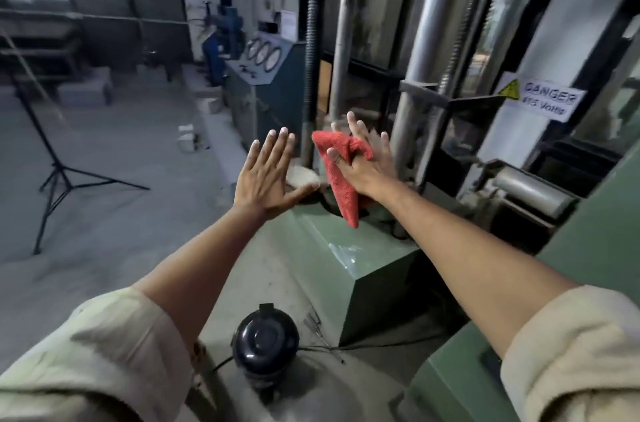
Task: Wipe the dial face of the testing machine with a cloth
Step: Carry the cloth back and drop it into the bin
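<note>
Black tripod stands on grey floor at left. Blue machine by far wall. Danger sign w/ yellow triangle stuck on a pillar at right. Dark round cap sits low centre, thin cable just beside it. Grey blocks on floor in bkgd, blurred.

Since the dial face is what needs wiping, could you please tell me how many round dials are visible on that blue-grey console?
3, side by side on the console's sloped panel: the left dial, the middle dial and the right dial. The steep viewing angle could hide more.
</note>
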`<action>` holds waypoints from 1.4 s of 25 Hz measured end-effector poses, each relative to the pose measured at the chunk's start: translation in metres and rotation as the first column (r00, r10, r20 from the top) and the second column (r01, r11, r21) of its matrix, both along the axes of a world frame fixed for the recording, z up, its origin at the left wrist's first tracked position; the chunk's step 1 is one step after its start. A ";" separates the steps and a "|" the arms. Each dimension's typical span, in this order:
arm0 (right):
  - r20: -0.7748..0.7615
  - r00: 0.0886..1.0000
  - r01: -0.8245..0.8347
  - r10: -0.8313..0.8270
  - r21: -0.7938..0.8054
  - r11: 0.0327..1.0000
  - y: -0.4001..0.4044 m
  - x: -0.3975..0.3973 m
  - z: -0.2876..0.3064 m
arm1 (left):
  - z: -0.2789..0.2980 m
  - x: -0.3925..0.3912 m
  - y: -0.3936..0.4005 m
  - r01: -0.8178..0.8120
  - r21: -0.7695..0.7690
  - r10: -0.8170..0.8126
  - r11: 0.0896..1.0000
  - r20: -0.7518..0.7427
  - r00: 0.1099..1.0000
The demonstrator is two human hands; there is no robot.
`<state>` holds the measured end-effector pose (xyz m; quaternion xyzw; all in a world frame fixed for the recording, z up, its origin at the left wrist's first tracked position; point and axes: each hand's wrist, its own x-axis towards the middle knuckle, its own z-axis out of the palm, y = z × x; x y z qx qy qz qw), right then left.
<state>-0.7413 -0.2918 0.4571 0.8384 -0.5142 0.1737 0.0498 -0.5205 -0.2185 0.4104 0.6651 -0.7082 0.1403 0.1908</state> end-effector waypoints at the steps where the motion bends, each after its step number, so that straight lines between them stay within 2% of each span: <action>1: -0.002 1.000 -0.017 0.017 0.012 1.000 -0.003 0.023 -0.013 | -0.013 0.022 0.003 -0.023 0.006 0.023 1.000 -0.003 1.000; 9: -0.071 0.993 -0.079 0.089 0.130 0.988 -0.023 0.122 -0.073 | -0.077 0.117 0.008 -0.096 0.084 0.100 0.992 -0.044 0.994; 18: -0.172 0.978 -0.082 0.117 0.201 0.976 -0.070 0.142 -0.115 | -0.123 0.185 -0.003 -0.151 0.102 0.154 0.983 -0.021 0.988; 20: -0.239 0.958 -0.111 0.158 0.198 0.974 -0.078 0.147 -0.133 | -0.135 0.192 -0.014 -0.140 0.120 0.143 0.983 -0.022 0.989; 24: -0.321 0.925 -0.105 0.205 0.304 0.947 -0.096 0.154 -0.196 | -0.189 0.194 -0.044 -0.124 0.211 0.130 0.970 -0.011 0.991; 30: -0.291 0.925 -0.050 0.242 0.540 0.840 -0.124 0.157 -0.325 | -0.304 0.184 -0.100 -0.077 0.410 0.106 0.909 -0.049 0.993; 35: -0.234 0.918 -0.064 0.319 0.708 0.703 -0.122 0.154 -0.441 | -0.397 0.183 -0.121 -0.051 0.546 0.101 0.836 -0.063 0.993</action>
